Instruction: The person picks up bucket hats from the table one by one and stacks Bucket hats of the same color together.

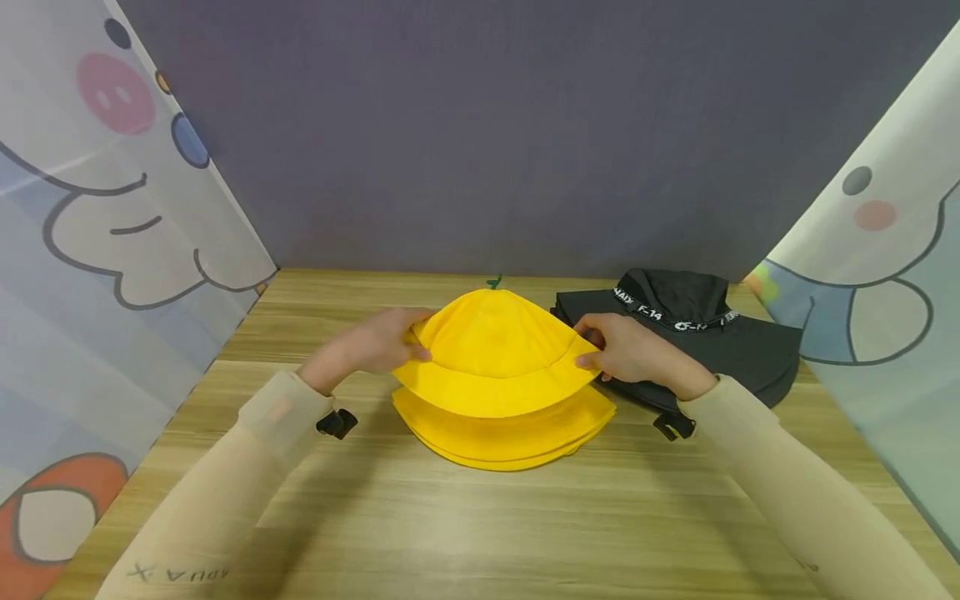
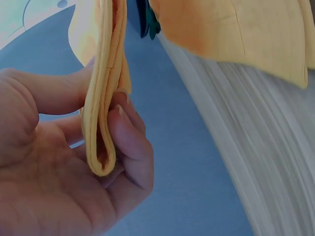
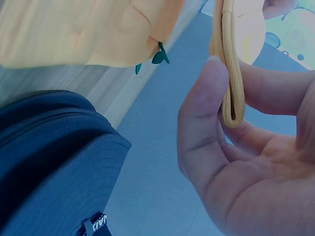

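Note:
Both hands hold a yellow bucket hat by opposite sides of its brim, over more yellow hats stacked on the table. At the left side my left hand pinches the brim. The right hand grips the other side, overlapping the black hats in the head view. In both wrist views the held brim is doubled into a narrow fold between thumb and fingers. A green leaf-shaped sprout shows at the top of the held hat in the head view.
Black hats with white lettering on a band lie stacked at the right, close to the right hand. Behind the wooden table stands a grey panel. Cartoon-printed curtains line both sides.

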A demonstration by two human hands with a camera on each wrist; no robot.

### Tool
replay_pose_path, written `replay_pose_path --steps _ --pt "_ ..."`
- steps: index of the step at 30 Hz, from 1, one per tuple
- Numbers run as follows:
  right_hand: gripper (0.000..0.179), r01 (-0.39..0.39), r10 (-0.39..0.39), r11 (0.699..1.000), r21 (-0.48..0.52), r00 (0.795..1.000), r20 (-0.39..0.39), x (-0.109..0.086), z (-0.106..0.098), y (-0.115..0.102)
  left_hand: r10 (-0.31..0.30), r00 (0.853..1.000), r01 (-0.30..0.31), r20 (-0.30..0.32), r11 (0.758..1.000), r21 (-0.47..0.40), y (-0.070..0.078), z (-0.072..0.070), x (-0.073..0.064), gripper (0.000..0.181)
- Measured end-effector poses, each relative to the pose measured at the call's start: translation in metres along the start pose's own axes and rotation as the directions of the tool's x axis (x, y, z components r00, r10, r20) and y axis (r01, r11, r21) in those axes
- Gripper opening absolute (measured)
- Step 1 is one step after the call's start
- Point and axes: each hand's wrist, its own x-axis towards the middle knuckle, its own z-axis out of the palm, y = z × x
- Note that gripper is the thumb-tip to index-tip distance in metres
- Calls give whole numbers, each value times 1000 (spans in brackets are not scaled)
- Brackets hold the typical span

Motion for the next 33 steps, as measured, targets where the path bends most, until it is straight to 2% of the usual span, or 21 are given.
replay_pose_path --steps 3,9,13,17,25,29,33 --pt "34 20 -20 1000 5 1000 -1 -7 4 5 18 1000 -18 0 1000 -19 1 7 -2 61" --pt "31 32 -32 999 -3 999 -10 -17 15 18 15 1000 -15 10 999 -35 1 24 -5 63" --pt "28 43 -44 999 -14 999 -14 -20 22 25 7 1000 -6 14 999 -43 -2 35 -5 62" --pt "27 45 -45 999 18 999 4 -20 32 31 2 1000 -1 17 999 -54 -7 44 -4 61" --pt "32 8 -11 998 70 999 35 -18 48 35 -59 998 62 38 995 -82 -19 59 0 63" --pt "30 -14 11 997 81 999 39 -15 53 37 -59 997 62 39 995 -78 -24 66 4 63" --pt "30 -38 36 999 39 999 39 -11 56 37 -63 997 65 39 997 -44 -27 73 7 62"
